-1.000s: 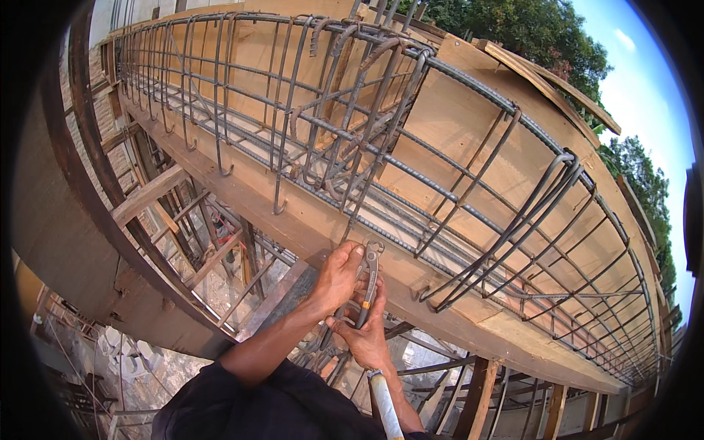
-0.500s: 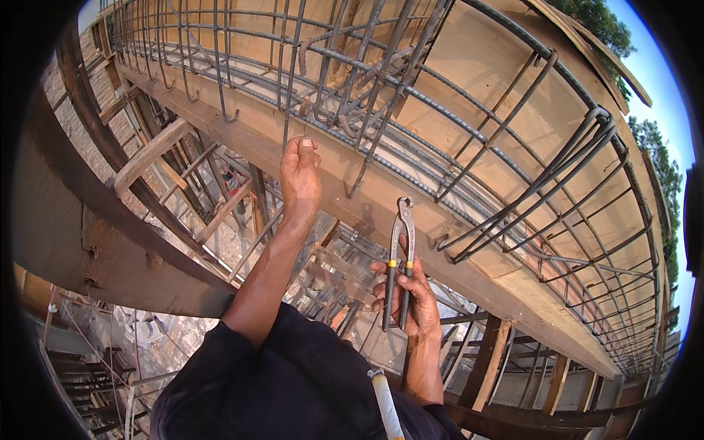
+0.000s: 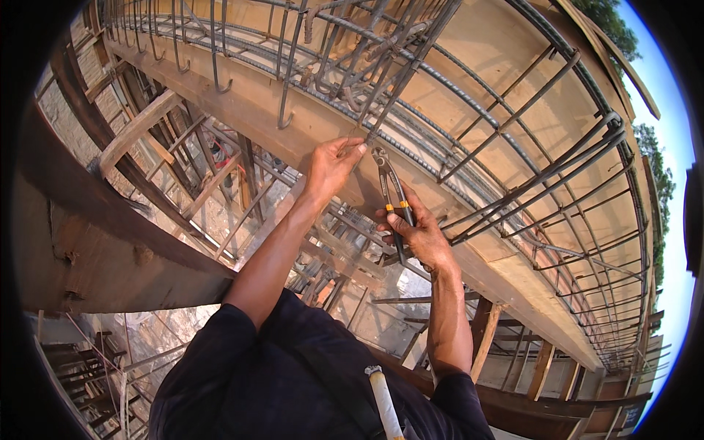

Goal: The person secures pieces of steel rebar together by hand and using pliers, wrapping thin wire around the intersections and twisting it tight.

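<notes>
My left hand (image 3: pixel 331 170) is closed in a pinch beside the lower end of an upright steel bar (image 3: pixel 387 110). Whatever its fingertips hold is too small to make out. Steel pincers (image 3: pixel 389 183) with dark handles and yellow bands are in my right hand (image 3: pixel 427 238), its fingers around the handles. The pincers' jaws point up, just right of my left thumb and close to the bar's end. Behind both hands runs a rebar cage (image 3: pixel 469 103) of ribbed lengthwise bars and hooked stirrups.
A wooden formwork edge (image 3: pixel 293 143) runs below the cage, with plywood panels (image 3: pixel 506 73) behind it. A dark beam (image 3: pixel 117 249) crosses at left. Timber props (image 3: pixel 136 132) and scaffolding stand far below. A white tube with a grey end (image 3: pixel 384 403) juts up before my chest.
My left hand has moved right along the cage to another upright bar. My right hand has brought the pincers up and left, close to it. The view has shifted slightly.
</notes>
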Motion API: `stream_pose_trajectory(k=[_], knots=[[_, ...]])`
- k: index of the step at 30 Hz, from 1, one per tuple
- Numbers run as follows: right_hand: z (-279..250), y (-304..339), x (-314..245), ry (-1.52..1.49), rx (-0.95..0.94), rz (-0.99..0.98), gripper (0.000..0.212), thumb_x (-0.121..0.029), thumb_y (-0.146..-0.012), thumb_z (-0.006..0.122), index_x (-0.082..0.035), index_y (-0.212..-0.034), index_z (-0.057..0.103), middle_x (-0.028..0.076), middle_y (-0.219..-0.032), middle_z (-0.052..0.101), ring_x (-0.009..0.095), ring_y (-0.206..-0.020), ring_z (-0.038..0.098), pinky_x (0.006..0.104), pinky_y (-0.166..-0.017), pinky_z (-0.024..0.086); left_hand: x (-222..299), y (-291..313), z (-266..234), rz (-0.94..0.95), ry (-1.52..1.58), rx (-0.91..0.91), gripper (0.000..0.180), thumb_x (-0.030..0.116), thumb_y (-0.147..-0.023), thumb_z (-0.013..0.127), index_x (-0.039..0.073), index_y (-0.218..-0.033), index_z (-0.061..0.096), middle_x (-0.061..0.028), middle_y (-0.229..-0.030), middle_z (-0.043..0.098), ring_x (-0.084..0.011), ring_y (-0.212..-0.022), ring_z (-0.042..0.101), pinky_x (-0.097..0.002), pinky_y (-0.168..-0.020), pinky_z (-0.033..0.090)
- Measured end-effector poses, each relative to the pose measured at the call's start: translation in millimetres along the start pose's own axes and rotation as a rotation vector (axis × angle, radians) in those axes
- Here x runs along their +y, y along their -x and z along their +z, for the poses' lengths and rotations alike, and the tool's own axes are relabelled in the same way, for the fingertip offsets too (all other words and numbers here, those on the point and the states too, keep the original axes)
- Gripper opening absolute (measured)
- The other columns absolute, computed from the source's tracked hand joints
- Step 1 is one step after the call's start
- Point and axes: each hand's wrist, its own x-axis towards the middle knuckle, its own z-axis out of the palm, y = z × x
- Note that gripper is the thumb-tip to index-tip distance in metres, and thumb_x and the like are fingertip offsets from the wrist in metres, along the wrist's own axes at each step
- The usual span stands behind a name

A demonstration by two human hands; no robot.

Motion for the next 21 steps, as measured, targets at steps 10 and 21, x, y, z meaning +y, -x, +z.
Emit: stream_pose_trajectory(k=[10, 21], knots=[[-16, -5, -6, 0.331, 0.015, -0.073, 0.066, -0.01, -0.1, 0.062, -0.016, -0.159, 0.033, 0.015, -0.157, 0.044, 0.027, -0.141, 0.044, 0.0397, -0.116, 0.035, -1, 2, -2, -0.035, 0.046, -0.037, 0.036, 0.018, -0.097, 0.072, -0.006, -0.122, 0.067, -0.0056, -0.101, 0.072, -0.0078, -0.09, 0.063, -0.0235, -0.08, 0.05], [-21, -14, -6, 0.309, -0.014, -0.064, 0.065, -0.013, -0.1, 0.062, -0.015, -0.158, 0.035, 0.017, -0.158, 0.041, 0.028, -0.148, 0.036, 0.041, -0.119, 0.032, -6, 1, -1, -0.035, 0.102, -0.04, 0.036, 0.02, -0.096, 0.073, -0.007, -0.12, 0.067, -0.0049, -0.1, 0.072, -0.0079, -0.09, 0.062, -0.0233, -0.08, 0.05]])
